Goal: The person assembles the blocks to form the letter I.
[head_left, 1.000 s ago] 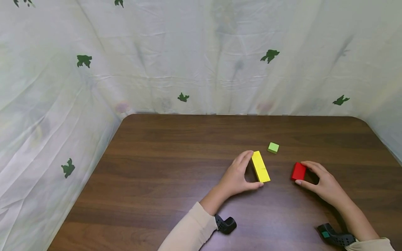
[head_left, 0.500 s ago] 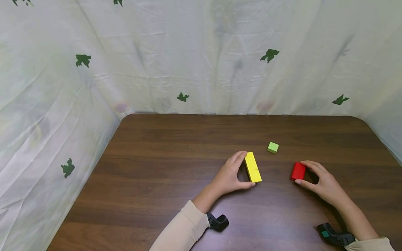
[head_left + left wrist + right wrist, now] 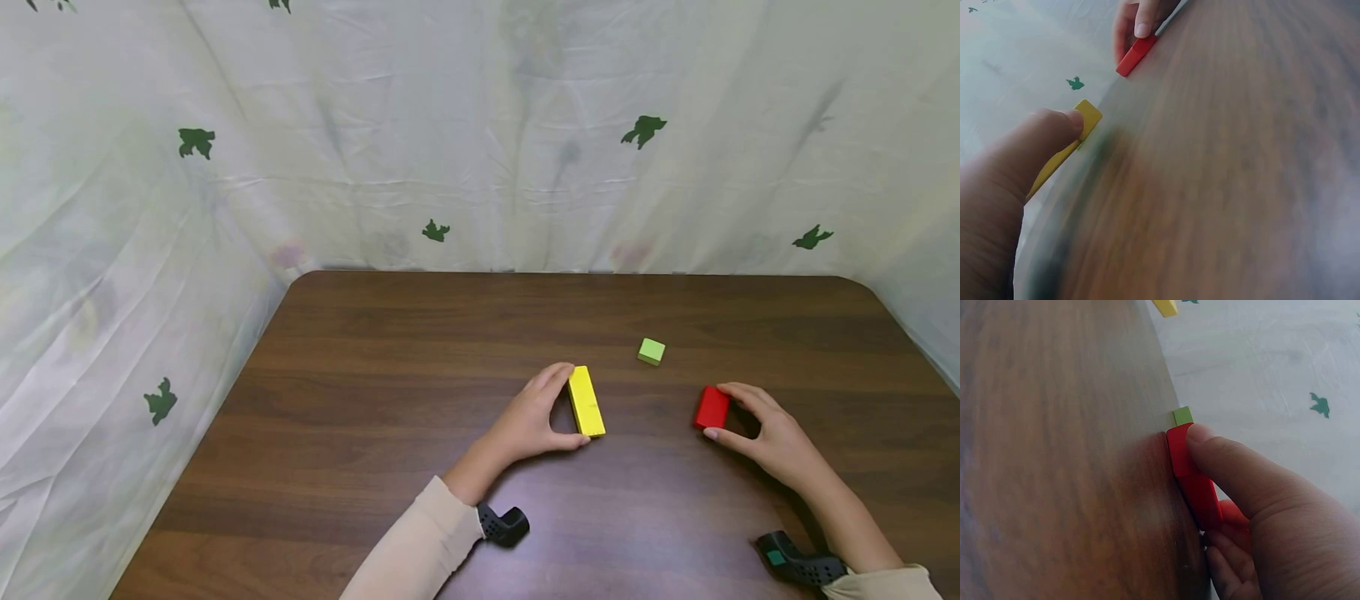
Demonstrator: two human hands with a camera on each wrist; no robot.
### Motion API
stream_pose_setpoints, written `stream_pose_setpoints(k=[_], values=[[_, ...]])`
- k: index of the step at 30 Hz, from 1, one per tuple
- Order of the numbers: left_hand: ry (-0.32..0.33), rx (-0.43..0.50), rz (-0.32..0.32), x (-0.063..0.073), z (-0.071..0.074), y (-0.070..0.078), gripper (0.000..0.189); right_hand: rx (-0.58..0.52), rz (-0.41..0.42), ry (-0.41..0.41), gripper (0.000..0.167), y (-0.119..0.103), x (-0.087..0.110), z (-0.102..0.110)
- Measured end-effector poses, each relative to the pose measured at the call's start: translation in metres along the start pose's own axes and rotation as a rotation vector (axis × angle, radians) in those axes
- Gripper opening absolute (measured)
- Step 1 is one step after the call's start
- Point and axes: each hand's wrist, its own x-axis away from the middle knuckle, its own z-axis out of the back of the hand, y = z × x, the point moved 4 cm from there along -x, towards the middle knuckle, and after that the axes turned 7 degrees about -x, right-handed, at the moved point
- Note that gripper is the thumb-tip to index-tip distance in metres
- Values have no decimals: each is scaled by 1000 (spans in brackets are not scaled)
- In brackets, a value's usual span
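Note:
My left hand (image 3: 528, 421) grips a long yellow block (image 3: 587, 402) by its two ends, thumb at the near end and fingers at the far end. In the left wrist view the thumb presses on the end of the yellow block (image 3: 1089, 119). Over to the right, my right hand (image 3: 776, 437) holds a shorter red block (image 3: 712, 407) between thumb and fingers. The right wrist view shows the thumb on one end of the red block (image 3: 1188, 469), low at the tabletop. A small light green block (image 3: 651, 352) lies behind and between the two hands, touched by neither.
Everything is on a dark brown wooden table (image 3: 420, 333) with rounded far corners. A pale curtain (image 3: 480, 142) with green leaf-like patches hangs behind it and on the sides. Each wrist wears a black camera mount, such as the left camera (image 3: 504, 525).
My left hand has moved left with the yellow block, widening the gap to the red one. The right hand, the red block and the green block keep their places.

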Motion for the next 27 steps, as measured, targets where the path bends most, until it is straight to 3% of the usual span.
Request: stream_pose_setpoints(k=[27], values=[[-114, 0, 33, 12, 4, -12, 86, -6, -6, -7, 64, -4, 0, 1]])
